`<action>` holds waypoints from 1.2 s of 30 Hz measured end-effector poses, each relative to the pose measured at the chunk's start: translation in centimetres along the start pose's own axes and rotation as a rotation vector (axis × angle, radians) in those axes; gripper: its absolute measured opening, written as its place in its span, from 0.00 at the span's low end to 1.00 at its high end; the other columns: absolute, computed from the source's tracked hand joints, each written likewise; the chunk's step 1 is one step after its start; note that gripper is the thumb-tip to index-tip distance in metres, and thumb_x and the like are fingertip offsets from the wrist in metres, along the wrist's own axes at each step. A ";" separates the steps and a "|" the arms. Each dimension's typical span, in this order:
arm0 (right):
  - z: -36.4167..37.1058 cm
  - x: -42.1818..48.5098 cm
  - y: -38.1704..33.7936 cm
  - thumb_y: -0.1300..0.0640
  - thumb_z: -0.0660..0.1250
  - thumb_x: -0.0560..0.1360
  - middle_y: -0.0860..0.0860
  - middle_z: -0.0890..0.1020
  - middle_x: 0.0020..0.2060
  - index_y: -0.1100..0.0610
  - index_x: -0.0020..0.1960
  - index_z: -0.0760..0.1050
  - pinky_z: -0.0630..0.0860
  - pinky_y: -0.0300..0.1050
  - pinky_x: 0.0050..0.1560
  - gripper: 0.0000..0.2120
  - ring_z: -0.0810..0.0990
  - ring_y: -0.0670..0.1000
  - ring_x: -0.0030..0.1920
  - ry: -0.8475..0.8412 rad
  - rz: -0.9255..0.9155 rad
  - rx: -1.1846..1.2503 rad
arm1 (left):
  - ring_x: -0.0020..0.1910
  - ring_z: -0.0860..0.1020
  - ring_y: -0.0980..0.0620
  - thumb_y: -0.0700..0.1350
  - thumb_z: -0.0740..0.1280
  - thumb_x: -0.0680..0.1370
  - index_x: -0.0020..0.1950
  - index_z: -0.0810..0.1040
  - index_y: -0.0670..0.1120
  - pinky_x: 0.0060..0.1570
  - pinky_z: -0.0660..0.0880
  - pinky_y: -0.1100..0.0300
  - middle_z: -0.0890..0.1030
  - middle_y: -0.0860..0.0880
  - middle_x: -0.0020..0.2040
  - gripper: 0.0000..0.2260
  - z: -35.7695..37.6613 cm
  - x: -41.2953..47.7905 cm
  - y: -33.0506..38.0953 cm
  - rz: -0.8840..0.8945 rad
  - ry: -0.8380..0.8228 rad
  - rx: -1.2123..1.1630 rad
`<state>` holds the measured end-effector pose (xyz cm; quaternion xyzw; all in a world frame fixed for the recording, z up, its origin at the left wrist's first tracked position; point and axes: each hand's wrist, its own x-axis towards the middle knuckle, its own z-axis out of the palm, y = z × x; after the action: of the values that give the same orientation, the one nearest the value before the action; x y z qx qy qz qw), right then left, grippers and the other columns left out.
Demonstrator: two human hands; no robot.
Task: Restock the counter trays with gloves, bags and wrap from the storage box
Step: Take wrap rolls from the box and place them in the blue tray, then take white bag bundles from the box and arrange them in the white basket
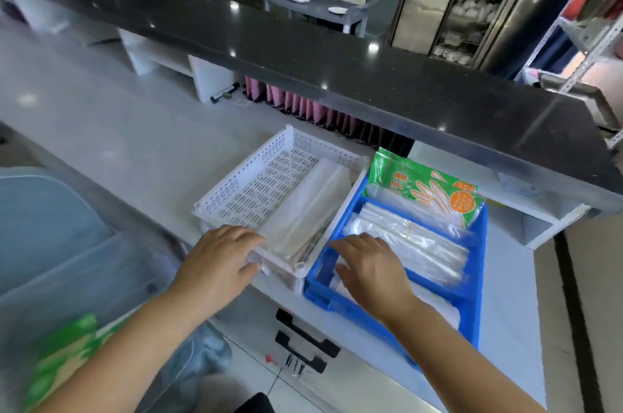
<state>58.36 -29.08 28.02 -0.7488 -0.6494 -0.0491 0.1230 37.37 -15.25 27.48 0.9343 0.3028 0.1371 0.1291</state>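
L hand (220, 256) flat, fingers spread on near rim of white tray (236, 183), gripping nothing. R hand (369, 266) open over clear bags (414, 244) in blue tray (480, 244); bags' long axis runs away to the right. R nearer.

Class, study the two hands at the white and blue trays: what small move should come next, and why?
Probably the right hand should press the clear bags flat into the blue tray, while the left hand steadies the white tray. The right hand already lies on the bags in the blue tray's near compartment, and the left rests on the white tray's near rim. Neither hand visibly grips anything.
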 end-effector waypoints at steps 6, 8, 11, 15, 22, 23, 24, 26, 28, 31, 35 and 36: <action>1.7 5.1 -8.3 0.66 0.76 0.58 0.52 0.84 0.35 0.56 0.45 0.82 0.79 0.44 0.33 0.16 0.81 0.56 0.35 0.001 -0.229 0.016 | 0.50 0.80 0.44 0.41 0.76 0.64 0.52 0.81 0.48 0.50 0.75 0.50 0.83 0.48 0.50 0.17 -5.8 -7.9 -6.8 -0.325 0.092 0.109; 2.4 6.5 -11.3 0.66 0.76 0.58 0.53 0.84 0.35 0.57 0.45 0.82 0.79 0.44 0.33 0.16 0.81 0.56 0.34 -0.017 -0.289 0.031 | 0.52 0.79 0.43 0.40 0.75 0.66 0.53 0.81 0.48 0.52 0.74 0.49 0.83 0.47 0.52 0.16 -7.0 -10.6 -9.0 -0.433 0.110 0.096; 4.0 8.1 -15.5 0.65 0.76 0.59 0.53 0.84 0.37 0.57 0.45 0.82 0.79 0.44 0.35 0.15 0.82 0.56 0.36 -0.061 -0.351 0.039 | 0.54 0.78 0.42 0.40 0.74 0.67 0.53 0.82 0.46 0.55 0.72 0.49 0.82 0.45 0.53 0.15 -8.1 -14.8 -12.8 -0.561 0.154 0.072; 7.1 10.0 -22.2 0.63 0.73 0.64 0.54 0.84 0.40 0.57 0.48 0.82 0.80 0.48 0.40 0.12 0.82 0.58 0.40 -0.147 -0.410 0.051 | 0.51 0.79 0.41 0.37 0.74 0.66 0.51 0.82 0.44 0.53 0.74 0.50 0.83 0.43 0.49 0.14 -9.5 -20.7 -18.5 -0.640 0.127 0.065; 14.2 11.9 -34.1 0.57 0.65 0.73 0.52 0.82 0.53 0.53 0.58 0.78 0.74 0.48 0.52 0.14 0.79 0.57 0.53 -0.318 -0.434 0.146 | 0.56 0.75 0.44 0.42 0.68 0.73 0.58 0.79 0.47 0.56 0.70 0.53 0.80 0.47 0.57 0.14 -10.6 -28.6 -28.8 -0.751 0.059 0.029; 15.3 12.1 -35.3 0.56 0.64 0.74 0.51 0.82 0.54 0.52 0.59 0.77 0.73 0.47 0.53 0.15 0.78 0.55 0.55 -0.342 -0.433 0.153 | 0.57 0.75 0.45 0.43 0.68 0.73 0.59 0.78 0.47 0.56 0.70 0.53 0.80 0.48 0.57 0.14 -10.5 -29.4 -30.0 -0.761 0.045 0.018; 16.3 12.3 -36.4 0.56 0.63 0.74 0.50 0.81 0.55 0.51 0.60 0.77 0.73 0.46 0.54 0.15 0.77 0.54 0.55 -0.365 -0.430 0.163 | 0.57 0.75 0.46 0.43 0.67 0.74 0.59 0.77 0.48 0.57 0.70 0.53 0.80 0.48 0.58 0.14 -10.4 -30.1 -31.1 -0.769 0.030 0.013; 18.3 12.6 -38.1 0.55 0.63 0.75 0.49 0.81 0.57 0.50 0.61 0.76 0.72 0.44 0.54 0.15 0.77 0.52 0.56 -0.422 -0.419 0.173 | 0.57 0.74 0.47 0.44 0.66 0.74 0.60 0.77 0.48 0.57 0.69 0.54 0.79 0.49 0.58 0.14 -10.2 -31.5 -33.1 -0.789 0.001 0.001; 20.1 13.0 -39.4 0.54 0.62 0.76 0.49 0.80 0.58 0.49 0.62 0.75 0.72 0.45 0.56 0.15 0.76 0.51 0.57 -0.499 -0.415 0.148 | 0.56 0.74 0.48 0.44 0.66 0.75 0.61 0.76 0.49 0.56 0.69 0.55 0.79 0.50 0.57 0.15 -9.8 -32.6 -34.7 -0.825 -0.014 -0.028; 23.1 13.9 -40.1 0.53 0.62 0.76 0.49 0.80 0.59 0.48 0.62 0.75 0.73 0.45 0.56 0.15 0.77 0.51 0.57 -0.613 -0.396 0.130 | 0.56 0.74 0.48 0.45 0.65 0.75 0.61 0.76 0.49 0.56 0.70 0.55 0.79 0.50 0.57 0.14 -8.5 -33.6 -36.4 -0.866 -0.044 -0.067; 28.3 15.4 -39.7 0.53 0.62 0.76 0.48 0.79 0.60 0.47 0.61 0.75 0.73 0.43 0.56 0.14 0.77 0.51 0.58 -0.799 -0.343 0.104 | 0.58 0.73 0.49 0.46 0.64 0.76 0.62 0.75 0.50 0.57 0.68 0.56 0.78 0.51 0.58 0.14 -6.1 -34.1 -37.7 -0.924 -0.115 -0.104; 29.8 15.8 -39.6 0.54 0.62 0.76 0.48 0.79 0.61 0.47 0.60 0.75 0.72 0.43 0.56 0.14 0.76 0.51 0.59 -0.857 -0.326 0.104 | 0.58 0.74 0.48 0.45 0.65 0.75 0.61 0.76 0.50 0.57 0.68 0.56 0.79 0.50 0.57 0.14 -5.4 -34.1 -37.9 -0.938 -0.121 -0.113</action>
<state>19.24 -1.52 7.74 -0.5824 -0.7527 0.2790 -0.1284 -11.09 -5.17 14.15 0.6947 0.6757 0.0257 0.2451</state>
